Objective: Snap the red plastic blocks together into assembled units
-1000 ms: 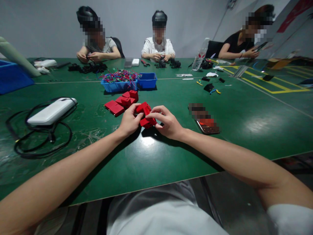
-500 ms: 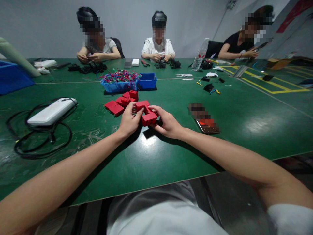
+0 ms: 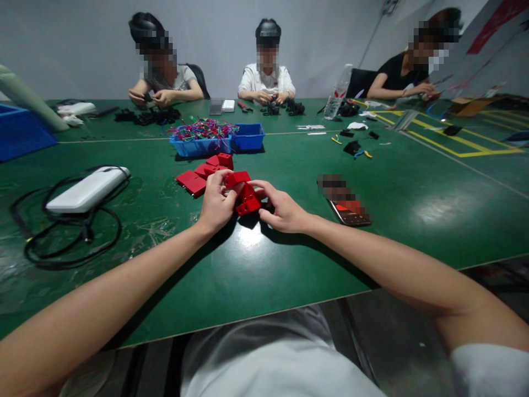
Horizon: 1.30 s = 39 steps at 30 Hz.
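My left hand (image 3: 217, 202) is closed on a red plastic battery-holder-like part (image 3: 248, 199), a notched block with small holes along its near face. Thumb and fingers pinch its left end just above the table. At the part's right side, my right hand (image 3: 285, 210) has its fingers bent, with the fingertips at the part's far edge. Its thumb stands apart from the part, leaving a gap. Behind my left hand lies a group of several similar red parts (image 3: 192, 182), some with short metal pins at the edge.
Beyond the red parts stand a blue bin (image 3: 200, 146) of tangled coloured wires and a smaller blue bin (image 3: 249, 142). A phone (image 3: 349, 212) lies right, a white power bank (image 3: 88, 188) with black cable (image 3: 82, 220) left. Pliers (image 3: 363, 154) lie farther off. Three people sit opposite.
The red part has been tilted and turned, so its holed face now shows toward me. My right thumb has come away from it, while my left hand has kept its hold.
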### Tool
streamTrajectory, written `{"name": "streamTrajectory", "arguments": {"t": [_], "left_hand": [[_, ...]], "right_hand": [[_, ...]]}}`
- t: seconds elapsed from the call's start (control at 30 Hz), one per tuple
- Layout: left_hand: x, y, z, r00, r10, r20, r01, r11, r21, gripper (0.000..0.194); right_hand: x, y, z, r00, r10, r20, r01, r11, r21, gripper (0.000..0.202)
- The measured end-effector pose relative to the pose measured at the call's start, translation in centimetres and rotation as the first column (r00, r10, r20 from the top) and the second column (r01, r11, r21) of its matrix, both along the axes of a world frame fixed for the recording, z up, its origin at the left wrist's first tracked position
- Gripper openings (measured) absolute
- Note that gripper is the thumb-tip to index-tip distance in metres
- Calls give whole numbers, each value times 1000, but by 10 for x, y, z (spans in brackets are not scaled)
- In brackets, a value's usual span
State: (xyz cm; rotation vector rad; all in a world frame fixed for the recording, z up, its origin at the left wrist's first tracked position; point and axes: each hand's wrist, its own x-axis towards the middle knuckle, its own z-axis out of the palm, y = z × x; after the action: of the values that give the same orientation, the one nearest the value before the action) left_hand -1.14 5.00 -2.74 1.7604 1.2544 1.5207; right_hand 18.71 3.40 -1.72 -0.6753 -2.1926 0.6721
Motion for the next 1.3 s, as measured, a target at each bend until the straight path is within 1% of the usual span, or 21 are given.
{"name": "streamTrajectory", "arguments": {"t": [0.07,0.2,0.3,0.4,0.5,0.6,0.73,0.97,1.07,1.2,1.3], "left_hand": [[1,-1,0,998,-49,35,50,999,-21,29],[3,-5,2,997,-73,9,73,997,4,31],[4,-7,4,993,-116,0,116,993,11,30],[4,-10,5,993,-117,-18,118,991,60,29],[4,-12,6,994,-63,-92,74,990,117,27],[5,-15,7,987,-20,-160,47,985,163,27],[4,-16,8,978,4,-207,45,972,231,30],[4,-18,11,963,36,-266,43,958,285,34],[5,-20,12,957,45,-288,47,952,304,37],[5,-19,12,954,32,-297,56,958,282,41],[4,-17,11,957,20,-290,53,969,241,43]], "right_hand": [[0,1,0,999,-35,-26,33,997,-71,59],[-1,2,0,987,-149,-53,138,976,-171,37],[-2,1,1,980,-189,-64,172,964,-204,36],[-3,0,3,981,-181,-67,164,964,-208,34],[-3,-1,5,981,-189,-40,177,964,-197,28],[-3,-2,7,977,-212,-9,208,966,-155,29],[-3,0,6,971,-241,-4,239,965,-110,27],[-1,7,3,977,-198,-79,173,955,-241,28],[0,11,0,980,-156,-124,111,944,-311,28],[1,15,-3,973,-103,-204,9,909,-416,25],[1,16,-3,968,-88,-236,-36,879,-475,23]]}}
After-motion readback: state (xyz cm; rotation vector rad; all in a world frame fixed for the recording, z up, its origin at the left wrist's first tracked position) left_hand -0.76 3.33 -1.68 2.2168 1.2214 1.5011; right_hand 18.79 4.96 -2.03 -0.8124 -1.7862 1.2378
